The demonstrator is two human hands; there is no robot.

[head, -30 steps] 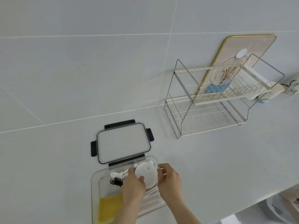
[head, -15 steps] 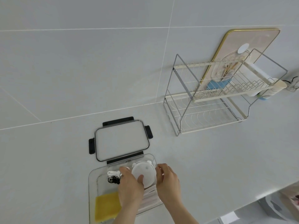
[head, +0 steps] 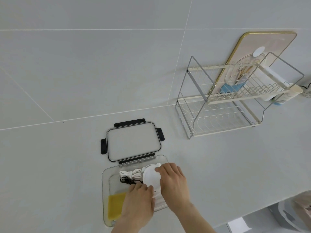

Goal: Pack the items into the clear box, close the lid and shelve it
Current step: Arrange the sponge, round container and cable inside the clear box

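Note:
The clear box [head: 105,185] lies open on the counter in front of me. Inside it are a yellow cloth [head: 115,206] at the near left, a coiled white cable [head: 130,173] and a black cable [head: 127,180]. A round white device [head: 150,176] sits at the box's far right. My right hand [head: 173,182] grips its right side and top. My left hand [head: 138,199] touches its lower left edge, over the box's middle. The clear lid [head: 133,141] with black latches lies flat just behind the box.
A two-tier wire dish rack [head: 218,105] stands at the back right against the tiled wall, with a gold-rimmed board [head: 262,46] leaning behind it. The counter's front edge [head: 235,214] runs at the lower right, with a bin below.
Both hands have stayed on the white device while it settled lower into the box's right end. My right hand has shifted over its top. The camera has tilted slightly.

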